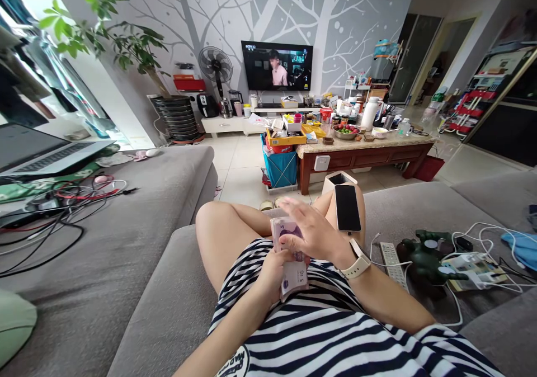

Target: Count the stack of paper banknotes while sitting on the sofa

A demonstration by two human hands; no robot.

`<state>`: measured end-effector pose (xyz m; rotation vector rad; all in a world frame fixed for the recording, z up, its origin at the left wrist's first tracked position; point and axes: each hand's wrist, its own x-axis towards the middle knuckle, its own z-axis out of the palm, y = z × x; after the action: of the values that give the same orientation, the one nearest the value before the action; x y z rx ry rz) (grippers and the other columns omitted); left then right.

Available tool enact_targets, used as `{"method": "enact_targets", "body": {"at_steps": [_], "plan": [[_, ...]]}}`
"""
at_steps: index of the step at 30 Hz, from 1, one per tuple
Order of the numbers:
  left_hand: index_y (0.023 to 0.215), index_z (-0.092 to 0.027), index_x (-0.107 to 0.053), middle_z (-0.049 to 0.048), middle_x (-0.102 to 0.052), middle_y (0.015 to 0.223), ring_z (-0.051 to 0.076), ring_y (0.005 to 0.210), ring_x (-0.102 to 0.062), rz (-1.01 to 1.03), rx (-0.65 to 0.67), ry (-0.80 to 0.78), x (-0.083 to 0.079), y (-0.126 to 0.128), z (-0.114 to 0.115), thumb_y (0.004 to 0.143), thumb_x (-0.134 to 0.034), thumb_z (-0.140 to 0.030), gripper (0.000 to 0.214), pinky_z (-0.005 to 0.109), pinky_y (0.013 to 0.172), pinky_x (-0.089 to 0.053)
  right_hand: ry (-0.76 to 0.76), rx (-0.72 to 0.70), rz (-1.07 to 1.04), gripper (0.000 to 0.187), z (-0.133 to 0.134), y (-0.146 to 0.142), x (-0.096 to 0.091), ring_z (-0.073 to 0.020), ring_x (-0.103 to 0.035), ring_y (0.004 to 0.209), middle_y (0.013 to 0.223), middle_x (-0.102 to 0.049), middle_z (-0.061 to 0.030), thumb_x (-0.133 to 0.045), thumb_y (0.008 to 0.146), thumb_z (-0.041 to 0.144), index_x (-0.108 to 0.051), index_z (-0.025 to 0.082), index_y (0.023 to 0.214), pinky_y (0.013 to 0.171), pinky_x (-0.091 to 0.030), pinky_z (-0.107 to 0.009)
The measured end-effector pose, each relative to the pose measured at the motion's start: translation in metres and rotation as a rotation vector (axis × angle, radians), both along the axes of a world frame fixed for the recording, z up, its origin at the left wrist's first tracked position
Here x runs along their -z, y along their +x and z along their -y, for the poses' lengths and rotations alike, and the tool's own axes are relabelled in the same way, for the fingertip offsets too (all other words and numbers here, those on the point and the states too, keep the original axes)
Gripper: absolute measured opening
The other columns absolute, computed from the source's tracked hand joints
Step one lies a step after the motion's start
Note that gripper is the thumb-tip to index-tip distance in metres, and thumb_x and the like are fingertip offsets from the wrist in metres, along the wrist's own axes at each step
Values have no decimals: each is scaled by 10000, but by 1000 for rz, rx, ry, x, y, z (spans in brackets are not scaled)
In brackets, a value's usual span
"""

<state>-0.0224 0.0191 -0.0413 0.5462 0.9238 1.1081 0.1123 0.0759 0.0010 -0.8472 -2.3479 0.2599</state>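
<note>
My left hand is wrapped round the middle of a stack of purple-and-white banknotes above my lap. A figure 5 shows on the top note. Over the upper end of the stack is my right hand, fingers stretched out and a little blurred. Its thumb lies on or just above the top note; contact cannot be made out. A pale-strapped watch is on my right wrist. Beyond that hand, a smartphone with a dark screen rests on my right thigh.
On the grey sofa, a laptop and tangled cables lie left. To the right are a remote control, a dark green object and a power strip. A crowded coffee table stands ahead.
</note>
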Motion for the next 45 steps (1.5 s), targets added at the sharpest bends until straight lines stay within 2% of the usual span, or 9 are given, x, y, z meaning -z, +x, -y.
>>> {"method": "enact_targets", "body": {"at_steps": [4,7,11,16,20,23,29,38,45], "plan": [[825,-108,-659,98,-712,699,225,614,-666,168,-35,-50,-3,-6,-5,557,-563,-46,291,340,597,-550,8,65,-168,744,3,9,7,-307,-341,1404,1497,-395,-164,-634,886,405,-274,221,1509,1147,-302,-520],[915,-129,-654,57,-706,702,205,576,-660,240,-65,-113,-5,-10,-10,567,-555,-47,371,340,596,-554,-1,-74,-41,776,12,13,16,-327,-299,1421,1514,-363,-168,-748,777,440,-401,221,1436,1150,-277,-544],[877,-133,-646,47,-691,665,202,565,-663,291,-90,-136,-6,-13,-14,573,-542,-47,332,343,630,-566,24,-194,98,681,24,12,29,-350,-241,1438,1526,-353,-163,-810,679,520,-585,215,1245,1168,-201,-577],[821,-119,-633,51,-676,620,192,512,-639,267,-66,-174,-4,-16,-16,588,-542,-57,257,352,613,-572,26,-193,98,450,26,11,39,-313,-295,1418,1476,-440,-117,-796,739,392,-643,230,1131,1153,-246,-552],[835,-119,-632,59,-692,662,191,548,-651,262,-94,-173,-4,-15,-15,582,-534,-49,281,333,588,-568,33,-211,104,386,23,12,41,-300,-351,1386,1423,-501,-106,-754,783,355,-645,239,1134,1140,-267,-550],[808,-118,-638,56,-687,649,182,532,-640,247,-100,-161,-6,-14,-13,585,-530,-53,256,318,570,-562,35,-205,116,377,22,12,42,-305,-362,1377,1413,-514,-101,-752,787,350,-645,243,1133,1136,-267,-561],[766,-114,-639,59,-679,621,172,491,-619,221,-139,-148,-11,-11,-11,579,-518,-63,228,292,523,-543,40,-222,84,338,22,11,44,-277,-358,1389,1420,-505,-107,-731,819,347,-644,216,1118,1143,-317,-501],[824,-112,-625,73,-679,631,188,497,-629,234,-134,-160,-4,-13,-15,589,-533,-62,257,301,518,-541,50,-235,102,281,22,11,43,-259,-332,1415,1445,-482,-122,-665,880,314,-625,194,1130,1160,-320,-476],[791,-113,-622,44,-652,598,172,494,-613,218,-189,-136,0,-9,-15,587,-545,-44,228,289,533,-537,96,-165,120,410,26,9,47,-291,-383,1360,1412,-517,-119,-706,830,421,-611,198,1161,1146,-289,-514]]}}
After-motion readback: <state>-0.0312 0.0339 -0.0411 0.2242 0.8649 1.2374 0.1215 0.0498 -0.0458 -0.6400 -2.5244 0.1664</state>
